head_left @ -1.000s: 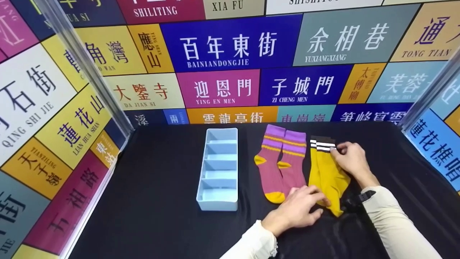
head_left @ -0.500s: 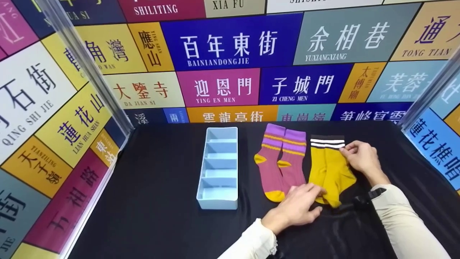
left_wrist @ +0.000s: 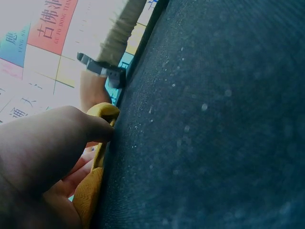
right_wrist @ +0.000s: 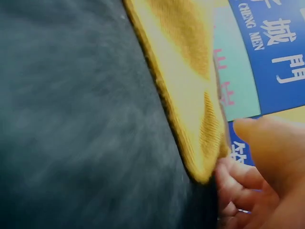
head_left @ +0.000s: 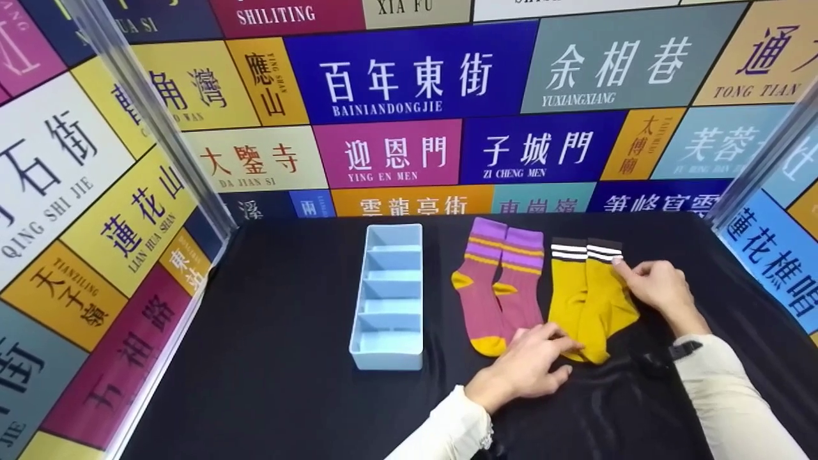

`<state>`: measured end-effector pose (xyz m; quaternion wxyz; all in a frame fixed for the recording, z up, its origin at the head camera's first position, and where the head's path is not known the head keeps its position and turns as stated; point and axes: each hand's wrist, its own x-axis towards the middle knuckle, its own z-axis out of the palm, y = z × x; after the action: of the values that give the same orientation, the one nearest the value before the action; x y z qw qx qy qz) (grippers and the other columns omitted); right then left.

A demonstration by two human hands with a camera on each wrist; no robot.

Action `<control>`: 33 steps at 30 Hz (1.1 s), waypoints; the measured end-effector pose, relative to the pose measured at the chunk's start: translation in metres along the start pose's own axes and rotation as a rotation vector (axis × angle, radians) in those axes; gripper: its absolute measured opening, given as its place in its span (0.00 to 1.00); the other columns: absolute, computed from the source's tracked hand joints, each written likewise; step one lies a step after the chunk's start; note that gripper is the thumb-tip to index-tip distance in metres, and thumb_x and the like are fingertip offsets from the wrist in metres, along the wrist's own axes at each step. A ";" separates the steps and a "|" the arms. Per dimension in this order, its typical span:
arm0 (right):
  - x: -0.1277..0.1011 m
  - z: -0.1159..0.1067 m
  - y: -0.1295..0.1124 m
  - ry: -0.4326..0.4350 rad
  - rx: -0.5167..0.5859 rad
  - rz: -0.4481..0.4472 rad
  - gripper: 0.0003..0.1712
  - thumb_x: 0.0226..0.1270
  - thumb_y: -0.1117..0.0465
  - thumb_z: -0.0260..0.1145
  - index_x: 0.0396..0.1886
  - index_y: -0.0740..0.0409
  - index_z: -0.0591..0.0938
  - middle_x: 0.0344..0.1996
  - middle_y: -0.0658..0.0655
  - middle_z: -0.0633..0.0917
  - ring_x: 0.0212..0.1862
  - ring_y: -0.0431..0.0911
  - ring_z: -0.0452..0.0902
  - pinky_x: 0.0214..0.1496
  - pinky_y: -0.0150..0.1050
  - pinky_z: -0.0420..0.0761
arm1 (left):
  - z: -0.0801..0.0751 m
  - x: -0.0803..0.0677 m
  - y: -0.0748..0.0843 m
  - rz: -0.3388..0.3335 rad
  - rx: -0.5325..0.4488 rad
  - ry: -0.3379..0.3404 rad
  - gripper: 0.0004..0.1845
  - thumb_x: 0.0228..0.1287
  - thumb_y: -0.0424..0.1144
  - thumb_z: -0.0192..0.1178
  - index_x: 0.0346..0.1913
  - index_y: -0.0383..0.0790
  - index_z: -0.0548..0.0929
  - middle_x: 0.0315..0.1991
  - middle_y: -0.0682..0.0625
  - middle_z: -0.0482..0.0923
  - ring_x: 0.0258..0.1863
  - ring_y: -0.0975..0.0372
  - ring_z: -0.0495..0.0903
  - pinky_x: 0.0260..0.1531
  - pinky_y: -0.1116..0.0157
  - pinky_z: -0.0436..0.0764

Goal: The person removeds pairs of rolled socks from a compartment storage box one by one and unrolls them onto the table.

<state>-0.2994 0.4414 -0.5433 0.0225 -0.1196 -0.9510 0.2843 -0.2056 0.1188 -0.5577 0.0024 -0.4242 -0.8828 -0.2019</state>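
A pair of mustard yellow socks (head_left: 597, 300) with black cuffs and white stripes lies flat on the right, side by side. My left hand (head_left: 530, 361) rests its fingertips on the toe end of the left yellow sock; its thumb lies apart on the cloth. In the left wrist view, yellow fabric (left_wrist: 89, 191) shows beside the fingers. At the outer edge of the right sock's cuff, my right hand (head_left: 661, 287) pinches the fabric. The right wrist view shows a yellow sock (right_wrist: 186, 90) close up, with fingers at its edge. A pair of pink and purple socks (head_left: 505, 294) lies to the left.
A light blue organizer box (head_left: 386, 361) with several compartments stands left of the socks. Black cloth (head_left: 275, 358) covers the table. Walls printed with street names (head_left: 409, 70) enclose the back and sides.
The right yellow sock's cuff has been drawn rightward by my right hand, so the two cuffs now lie side by side instead of overlapping. My left hand stays nearly in place.
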 end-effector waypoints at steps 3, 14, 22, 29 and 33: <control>-0.015 -0.005 0.001 -0.092 0.006 -0.012 0.44 0.70 0.20 0.60 0.23 0.57 0.84 0.16 0.49 0.75 0.25 0.51 0.76 0.26 0.40 0.70 | 0.000 0.000 0.000 -0.001 -0.007 -0.002 0.23 0.77 0.51 0.63 0.71 0.64 0.82 0.63 0.62 0.78 0.63 0.69 0.77 0.62 0.66 0.72; -0.069 -0.012 0.004 -0.234 0.402 -0.113 0.29 0.78 0.44 0.70 0.54 0.67 0.79 0.32 0.50 0.90 0.29 0.43 0.82 0.34 0.34 0.84 | -0.001 -0.001 0.000 0.001 -0.020 0.021 0.24 0.77 0.51 0.64 0.71 0.55 0.78 0.61 0.60 0.78 0.60 0.68 0.78 0.62 0.66 0.74; -0.071 -0.014 0.026 -0.194 0.421 -0.002 0.35 0.80 0.47 0.69 0.69 0.70 0.73 0.31 0.42 0.86 0.26 0.40 0.79 0.32 0.33 0.83 | 0.003 -0.002 0.002 0.022 -0.039 0.022 0.18 0.77 0.50 0.64 0.65 0.62 0.85 0.60 0.62 0.78 0.60 0.69 0.77 0.61 0.66 0.72; -0.076 -0.022 0.017 -0.393 0.314 0.000 0.57 0.71 0.41 0.76 0.83 0.69 0.59 0.47 0.56 0.86 0.34 0.46 0.81 0.37 0.36 0.84 | 0.001 -0.003 0.003 0.012 -0.044 0.011 0.17 0.77 0.51 0.64 0.65 0.61 0.85 0.60 0.61 0.77 0.59 0.69 0.76 0.61 0.67 0.71; -0.076 -0.024 0.009 -0.342 0.162 -0.075 0.58 0.69 0.39 0.77 0.81 0.72 0.61 0.55 0.68 0.86 0.42 0.51 0.82 0.42 0.40 0.84 | -0.003 -0.003 0.003 -0.002 -0.061 -0.008 0.17 0.78 0.51 0.64 0.65 0.61 0.85 0.60 0.62 0.77 0.59 0.69 0.76 0.61 0.68 0.71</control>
<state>-0.2207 0.4433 -0.5260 -0.1195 -0.0317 -0.9186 0.3752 -0.2021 0.1176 -0.5547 -0.0142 -0.4242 -0.8765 -0.2270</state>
